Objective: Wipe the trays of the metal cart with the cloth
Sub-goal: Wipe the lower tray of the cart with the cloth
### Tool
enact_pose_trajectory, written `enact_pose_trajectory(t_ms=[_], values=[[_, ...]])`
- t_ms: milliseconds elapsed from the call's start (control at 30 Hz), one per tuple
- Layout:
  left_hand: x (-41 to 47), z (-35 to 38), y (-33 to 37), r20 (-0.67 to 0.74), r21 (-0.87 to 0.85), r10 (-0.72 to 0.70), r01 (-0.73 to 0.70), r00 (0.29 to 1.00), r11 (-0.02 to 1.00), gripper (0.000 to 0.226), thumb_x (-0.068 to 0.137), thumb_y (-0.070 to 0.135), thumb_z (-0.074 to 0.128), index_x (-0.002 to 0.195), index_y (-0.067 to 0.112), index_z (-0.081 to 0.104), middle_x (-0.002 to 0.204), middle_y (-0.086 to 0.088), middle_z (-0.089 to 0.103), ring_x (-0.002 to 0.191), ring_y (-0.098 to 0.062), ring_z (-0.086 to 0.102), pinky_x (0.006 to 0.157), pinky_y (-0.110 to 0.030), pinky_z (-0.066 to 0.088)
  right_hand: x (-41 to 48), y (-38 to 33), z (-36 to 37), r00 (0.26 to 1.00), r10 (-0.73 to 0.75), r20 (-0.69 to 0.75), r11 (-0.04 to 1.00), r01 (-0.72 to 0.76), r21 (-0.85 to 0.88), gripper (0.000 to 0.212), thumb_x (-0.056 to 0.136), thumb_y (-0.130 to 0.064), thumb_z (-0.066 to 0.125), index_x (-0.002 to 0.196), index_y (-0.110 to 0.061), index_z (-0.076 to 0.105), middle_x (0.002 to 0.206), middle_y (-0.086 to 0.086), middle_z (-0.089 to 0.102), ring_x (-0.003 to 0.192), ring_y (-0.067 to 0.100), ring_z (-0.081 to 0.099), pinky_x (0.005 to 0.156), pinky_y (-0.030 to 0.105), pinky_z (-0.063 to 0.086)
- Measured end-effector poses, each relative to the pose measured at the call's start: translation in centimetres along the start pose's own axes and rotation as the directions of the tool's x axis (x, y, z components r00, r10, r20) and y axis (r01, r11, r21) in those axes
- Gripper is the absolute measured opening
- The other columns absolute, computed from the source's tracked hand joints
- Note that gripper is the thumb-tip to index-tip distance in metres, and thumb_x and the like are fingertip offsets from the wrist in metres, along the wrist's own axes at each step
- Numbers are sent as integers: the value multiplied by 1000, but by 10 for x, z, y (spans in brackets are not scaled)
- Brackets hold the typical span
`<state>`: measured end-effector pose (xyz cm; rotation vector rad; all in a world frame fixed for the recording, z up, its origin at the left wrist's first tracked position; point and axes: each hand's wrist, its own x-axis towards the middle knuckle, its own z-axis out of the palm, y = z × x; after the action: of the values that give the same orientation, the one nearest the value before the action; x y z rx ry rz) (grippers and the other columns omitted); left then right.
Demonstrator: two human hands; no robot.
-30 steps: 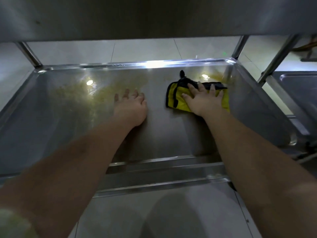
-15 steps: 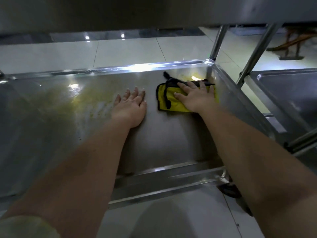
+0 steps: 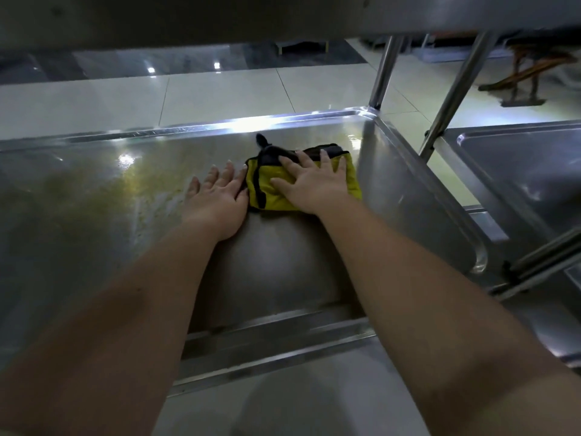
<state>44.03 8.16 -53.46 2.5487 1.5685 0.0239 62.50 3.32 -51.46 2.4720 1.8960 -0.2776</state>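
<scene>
Both bare forearms reach forward, roughly parallel, close together at the wrists. Left hand [image 3: 220, 199]: palm down, fingers straight, slightly fanned. Right hand [image 3: 317, 184]: palm down, fingers spread wide, thumb out to the left, pressing flat on the folded yellow cloth with black trim [image 3: 269, 201].

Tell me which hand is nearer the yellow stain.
Left. The left hand lies flat on the tray at the right edge of the stain; the right hand presses the cloth farther right.
</scene>
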Motion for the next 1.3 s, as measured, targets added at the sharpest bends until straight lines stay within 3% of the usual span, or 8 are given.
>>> enact_pose_trajectory(t_ms=[333,533,700,833,967,1067,1200,1300], values=[[3,1,4,-11,3,-6,6,1000,1000,57,100,58,17,154,46,6,165,10,-2,152,-18,-1,121,-46,-1,-36,140,-14,962,269,-44,963,-270,-21,72,89,-79,15,154,-46,11,165,-7,6,151,31,1,118,58,-3],[1,1,8,2,34,-11,11,1000,999,57,100,58,16,154,45,4,165,8,-3,152,-22,-2,121,-49,-1,-60,85,3,961,274,-41,962,-273,29,66,93,-72,18,154,-47,7,165,-9,0,150,35,-5,116,61,-6],[-3,-1,5,2,28,3,-3,1000,1000,54,103,53,13,155,43,1,165,6,-4,152,-22,-3,121,-49,-1,-66,-20,19,995,50,-82,999,-49,7,64,95,-70,18,154,-46,8,165,-6,2,150,38,-5,115,62,-8],[-4,-3,6,18,-9,12,-12,1000,1000,56,101,57,14,154,45,4,165,8,-4,152,-21,-4,121,-48,-2,-62,12,10,996,72,-55,996,-69,55,63,94,-71,23,152,-49,11,164,-11,5,151,31,-3,118,58,-5],[-3,-3,7,33,-4,24,-24,999,1000,61,96,68,16,152,50,5,165,7,-3,152,-21,-3,120,-50,-2,-68,96,0,964,257,-60,965,-253,69,64,94,-71,26,153,-47,14,164,-12,8,151,30,1,119,55,3],[-2,-3,9,57,19,53,-54,997,998,61,92,74,16,149,57,3,165,5,-5,152,-24,-5,120,-52,-3,-80,139,-4,922,383,-59,924,-383,17,67,93,-74,18,153,-47,10,165,-8,7,151,31,-1,118,59,-1],[-1,-1,11,53,48,43,-45,998,998,59,94,72,15,149,57,1,165,3,-7,151,-27,-6,119,-54,-5,-86,115,-1,905,424,-38,906,-424,20,66,93,-72,14,154,-46,6,165,-8,0,150,34,-5,115,65,-7],[0,-1,11,46,39,37,-39,998,998,56,97,67,14,150,55,2,165,3,-6,151,-27,-5,119,-55,-4,-99,55,9,963,269,-24,963,-269,18,66,93,-73,15,153,-48,4,165,-10,-4,150,35,-7,115,65,-5]])
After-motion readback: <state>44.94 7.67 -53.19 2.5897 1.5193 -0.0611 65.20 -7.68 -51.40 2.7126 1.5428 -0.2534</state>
